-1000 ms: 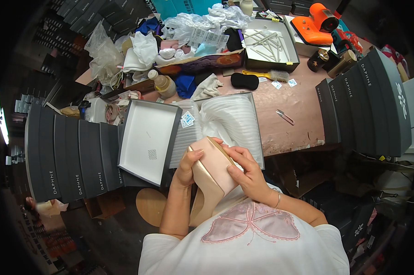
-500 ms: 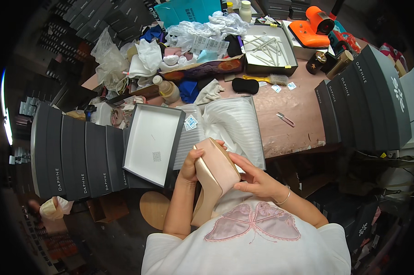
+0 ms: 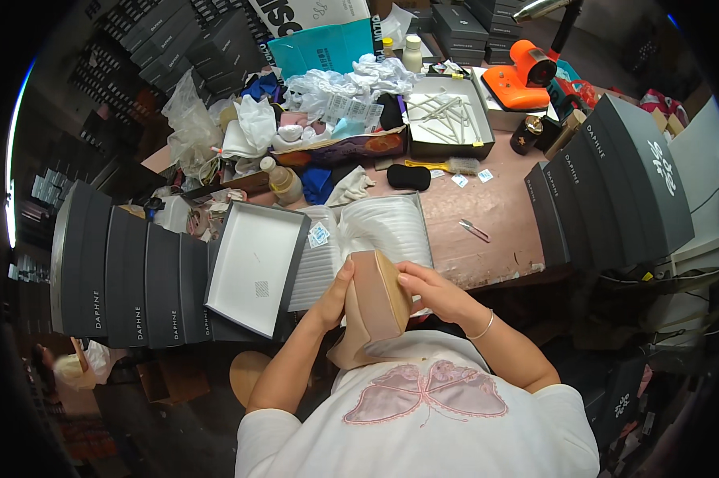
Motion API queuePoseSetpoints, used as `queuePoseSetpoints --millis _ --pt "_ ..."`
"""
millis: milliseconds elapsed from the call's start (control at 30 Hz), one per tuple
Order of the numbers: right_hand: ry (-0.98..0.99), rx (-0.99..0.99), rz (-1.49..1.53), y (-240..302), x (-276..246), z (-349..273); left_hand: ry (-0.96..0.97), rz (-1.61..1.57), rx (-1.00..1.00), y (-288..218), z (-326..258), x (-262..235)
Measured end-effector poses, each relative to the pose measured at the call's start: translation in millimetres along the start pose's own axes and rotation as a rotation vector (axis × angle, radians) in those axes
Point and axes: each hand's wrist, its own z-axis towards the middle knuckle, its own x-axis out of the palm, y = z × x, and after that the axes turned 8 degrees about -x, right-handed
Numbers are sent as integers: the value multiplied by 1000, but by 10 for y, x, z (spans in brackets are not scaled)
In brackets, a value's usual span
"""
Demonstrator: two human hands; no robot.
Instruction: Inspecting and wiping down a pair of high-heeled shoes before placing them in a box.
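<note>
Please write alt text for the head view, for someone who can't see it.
A person's bare left hand and right hand hold a pink-and-beige shoe before an open grey box of ribbed white padding. Dark-grey rectangular boxes flank the cluttered pink table.

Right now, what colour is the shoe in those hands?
The shoe is pale pink and tan; it shows best in the head view.

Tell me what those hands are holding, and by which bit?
A chunky beige-and-pink shoe: the left hand holds its left side and the right hand its right side, near its far end.
</note>
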Motion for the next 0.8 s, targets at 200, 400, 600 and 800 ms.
queuePoseSetpoints --millis 200,400,600,800 --pt "-3 -113 -24 59 -48 48 -38 372 43 -362 132 111" --pt "-203 -197 184 9 -179 157 -400 909 498 -1037 4 295" --pt "-402 -445 541 33 -247 115 -828 331 1043 -809 -544 -97" --pt "-347 -446 729 167 -235 278 -353 -124 576 -199 -212 -330"
